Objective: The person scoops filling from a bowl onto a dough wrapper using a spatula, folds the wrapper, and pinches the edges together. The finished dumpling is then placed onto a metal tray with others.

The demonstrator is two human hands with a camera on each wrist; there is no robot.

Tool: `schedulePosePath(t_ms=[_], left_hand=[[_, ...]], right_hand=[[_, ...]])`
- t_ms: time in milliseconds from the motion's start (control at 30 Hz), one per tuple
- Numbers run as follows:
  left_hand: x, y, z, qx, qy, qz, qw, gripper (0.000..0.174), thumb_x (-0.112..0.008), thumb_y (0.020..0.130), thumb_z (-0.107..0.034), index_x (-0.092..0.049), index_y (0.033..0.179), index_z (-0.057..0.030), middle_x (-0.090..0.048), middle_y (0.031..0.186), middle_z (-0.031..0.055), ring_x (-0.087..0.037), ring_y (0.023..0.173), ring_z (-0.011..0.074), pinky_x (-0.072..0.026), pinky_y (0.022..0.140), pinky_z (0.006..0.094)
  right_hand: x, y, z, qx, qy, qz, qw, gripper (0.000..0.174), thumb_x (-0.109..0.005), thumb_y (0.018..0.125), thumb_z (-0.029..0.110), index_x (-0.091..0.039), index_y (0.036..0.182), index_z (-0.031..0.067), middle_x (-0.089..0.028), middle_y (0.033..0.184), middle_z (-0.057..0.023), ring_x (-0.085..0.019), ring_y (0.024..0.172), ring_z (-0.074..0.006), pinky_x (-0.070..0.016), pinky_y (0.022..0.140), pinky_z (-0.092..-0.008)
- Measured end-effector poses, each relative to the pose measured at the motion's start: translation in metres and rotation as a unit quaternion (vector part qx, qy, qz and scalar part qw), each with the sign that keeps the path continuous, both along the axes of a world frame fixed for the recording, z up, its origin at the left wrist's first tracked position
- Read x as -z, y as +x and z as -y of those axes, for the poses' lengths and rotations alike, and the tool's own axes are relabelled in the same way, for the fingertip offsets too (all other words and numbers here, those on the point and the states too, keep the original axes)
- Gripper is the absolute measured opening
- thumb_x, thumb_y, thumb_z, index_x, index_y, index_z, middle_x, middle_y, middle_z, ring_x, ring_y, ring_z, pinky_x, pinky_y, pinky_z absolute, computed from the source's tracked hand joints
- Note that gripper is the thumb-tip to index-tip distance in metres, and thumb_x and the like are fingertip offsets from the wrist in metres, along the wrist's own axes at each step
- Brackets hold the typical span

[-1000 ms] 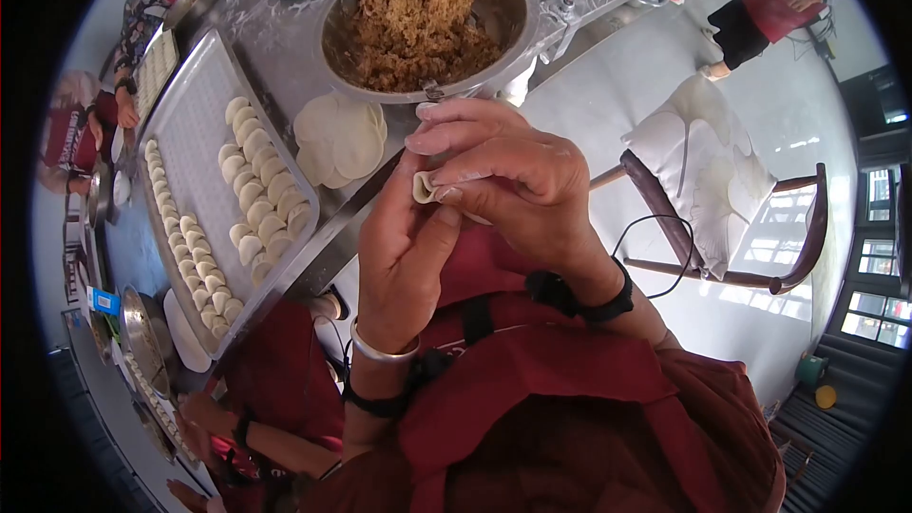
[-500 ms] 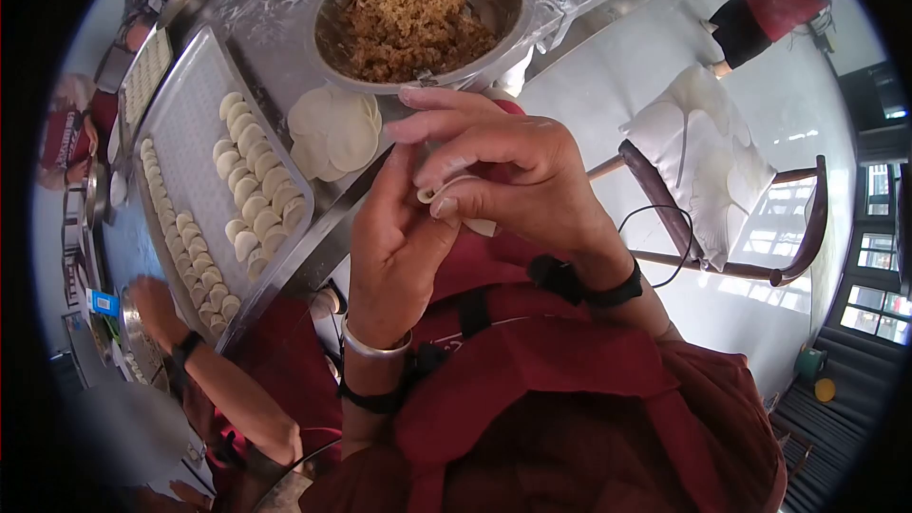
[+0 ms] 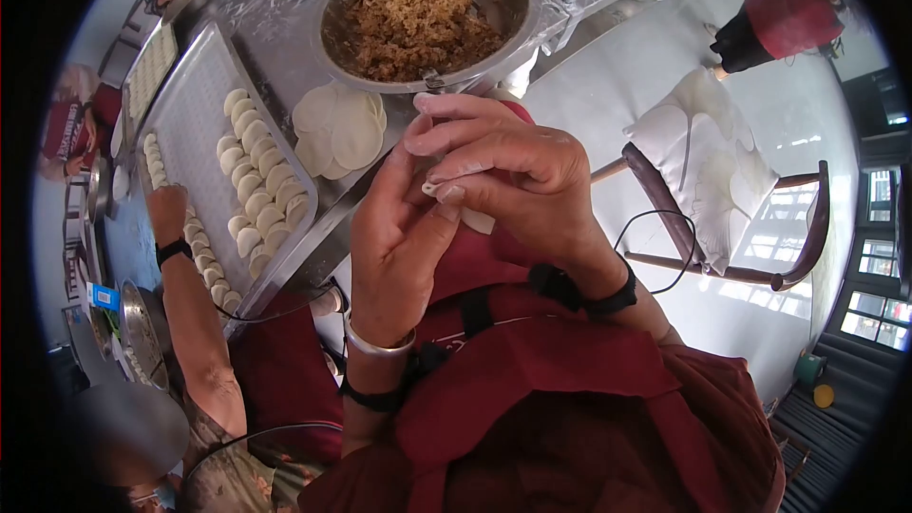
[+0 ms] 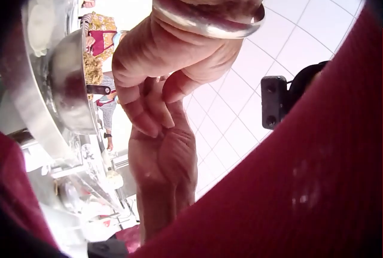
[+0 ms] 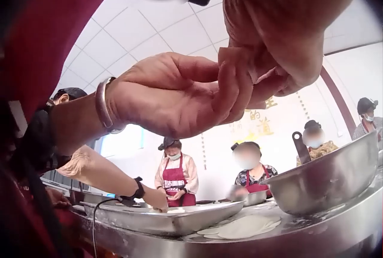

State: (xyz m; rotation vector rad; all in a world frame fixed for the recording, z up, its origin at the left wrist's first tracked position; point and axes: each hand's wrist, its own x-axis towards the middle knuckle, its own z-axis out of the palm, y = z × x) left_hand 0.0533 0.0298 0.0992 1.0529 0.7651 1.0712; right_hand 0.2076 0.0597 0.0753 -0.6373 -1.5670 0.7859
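Both hands are raised together in front of the chest around a folded dumpling (image 3: 478,221). My right hand (image 3: 518,166) pinches its edge between thumb and bent fingers, and a small fold of dough shows at the thumb tip. From the other side my left hand (image 3: 394,247) cups the dumpling, its thumb close to the right thumb. Most of the dumpling is hidden by the fingers in the head view. In the right wrist view, pale dough (image 5: 236,58) shows between the left hand's curled fingers and the right hand.
A metal tray (image 3: 195,100) with rows of dumplings (image 3: 256,166) lies at left. Round wrappers (image 3: 340,128) are stacked beside a steel bowl (image 3: 332,57) of filling (image 3: 418,9). Another person's arm (image 3: 195,323) reaches over the tray. A chair (image 3: 703,171) stands at right.
The dumpling's open end has narrowed under the right thumb and fingers, while both hands stay close together. Another person's arm has come in from the lower left and reached over the tray.
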Motion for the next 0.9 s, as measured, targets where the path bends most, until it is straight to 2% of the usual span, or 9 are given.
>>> schedulePosePath(t_ms=[133, 233, 333, 433, 533, 633, 767, 833, 900], left_hand=[[0.004, 0.005, 0.003, -0.060, 0.025, -0.017, 0.998, 0.049, -0.050, 0.096, 0.000, -0.037, 0.142, 0.0093, -0.055, 0.130, 0.0141, -0.056, 0.115, 0.0168, -0.0447, 0.098, 0.0282], [0.008, -0.002, 0.004, -0.034, 0.061, -0.077, 0.995, 0.047, -0.051, 0.096, -0.001, -0.039, 0.141, 0.0097, -0.058, 0.127, 0.0131, -0.056, 0.114, 0.0158, -0.0446, 0.097, 0.0270], [0.009, -0.007, 0.001, -0.009, 0.016, -0.056, 0.998, 0.047, -0.051, 0.096, -0.001, -0.039, 0.141, 0.0089, -0.060, 0.124, 0.0122, -0.056, 0.111, 0.0139, -0.0452, 0.094, 0.0256], [0.004, 0.003, 0.004, -0.053, -0.001, 0.006, 0.999, 0.047, -0.052, 0.096, -0.002, -0.041, 0.140, 0.0084, -0.062, 0.118, 0.0105, -0.057, 0.105, 0.0109, -0.0455, 0.090, 0.0233], [0.003, 0.003, 0.004, -0.051, 0.020, -0.025, 0.998, 0.046, -0.052, 0.096, -0.001, -0.042, 0.140, 0.0081, -0.063, 0.115, 0.0091, -0.057, 0.101, 0.0095, -0.0449, 0.088, 0.0221], [0.009, -0.003, 0.004, -0.037, 0.065, -0.104, 0.992, 0.044, -0.046, 0.097, -0.001, -0.040, 0.139, 0.0091, -0.058, 0.121, 0.0115, -0.058, 0.102, 0.0148, -0.0483, 0.086, 0.0281], [0.007, -0.006, 0.002, -0.005, 0.066, -0.122, 0.990, 0.039, -0.046, 0.096, -0.001, -0.045, 0.133, 0.0087, -0.060, 0.115, 0.0123, -0.059, 0.097, 0.0151, -0.0482, 0.082, 0.0282], [0.009, -0.010, -0.002, 0.029, 0.071, -0.126, 0.989, 0.037, -0.045, 0.095, -0.001, -0.046, 0.131, 0.0078, -0.061, 0.111, 0.0127, -0.059, 0.093, 0.0154, -0.0484, 0.079, 0.0281], [0.003, -0.003, 0.002, 0.022, 0.036, -0.075, 0.996, 0.037, -0.046, 0.095, -0.002, -0.046, 0.131, 0.0069, -0.062, 0.109, 0.0138, -0.061, 0.089, 0.0168, -0.0495, 0.077, 0.0293]], right_hand=[[0.000, -0.001, -0.002, 0.036, 0.042, 0.020, 0.998, 0.013, -0.074, 0.074, 0.000, -0.069, 0.086, 0.0015, -0.072, 0.094, -0.0096, -0.063, 0.111, -0.0313, -0.0508, 0.091, -0.0394], [0.000, -0.001, -0.002, 0.046, 0.067, 0.037, 0.996, 0.014, -0.074, 0.074, 0.000, -0.069, 0.087, 0.0016, -0.072, 0.096, -0.0099, -0.062, 0.111, -0.0319, -0.0510, 0.091, -0.0392], [-0.003, -0.003, 0.001, 0.062, 0.039, 0.045, 0.996, 0.016, -0.075, 0.073, 0.001, -0.069, 0.088, 0.0016, -0.071, 0.101, -0.0110, -0.062, 0.113, -0.0326, -0.0508, 0.092, -0.0396], [-0.006, -0.001, 0.003, 0.058, 0.009, 0.035, 0.998, 0.017, -0.075, 0.073, 0.001, -0.070, 0.089, 0.0020, -0.071, 0.105, -0.0117, -0.061, 0.114, -0.0327, -0.0507, 0.093, -0.0395], [-0.003, 0.000, 0.002, 0.054, 0.020, 0.041, 0.998, 0.018, -0.075, 0.072, 0.001, -0.070, 0.090, 0.0029, -0.071, 0.106, -0.0116, -0.060, 0.115, -0.0323, -0.0507, 0.093, -0.0388], [-0.003, 0.000, 0.001, 0.061, 0.044, 0.070, 0.995, 0.020, -0.075, 0.072, 0.001, -0.070, 0.091, 0.0042, -0.071, 0.106, -0.0110, -0.060, 0.115, -0.0319, -0.0507, 0.093, -0.0381], [-0.001, 0.002, 0.000, 0.057, 0.068, 0.100, 0.991, 0.023, -0.075, 0.071, 0.001, -0.071, 0.093, 0.0038, -0.070, 0.108, -0.0110, -0.059, 0.116, -0.0330, -0.0502, 0.095, -0.0386], [-0.008, 0.004, 0.002, 0.020, 0.009, 0.076, 0.997, 0.026, -0.075, 0.071, 0.000, -0.070, 0.096, 0.0030, -0.069, 0.111, -0.0112, -0.058, 0.118, -0.0333, -0.0497, 0.096, -0.0392], [-0.013, 0.007, 0.002, -0.023, -0.022, 0.061, 0.998, 0.032, -0.076, 0.070, 0.000, -0.070, 0.101, 0.0024, -0.069, 0.113, -0.0114, -0.057, 0.121, -0.0338, -0.0481, 0.098, -0.0402]])
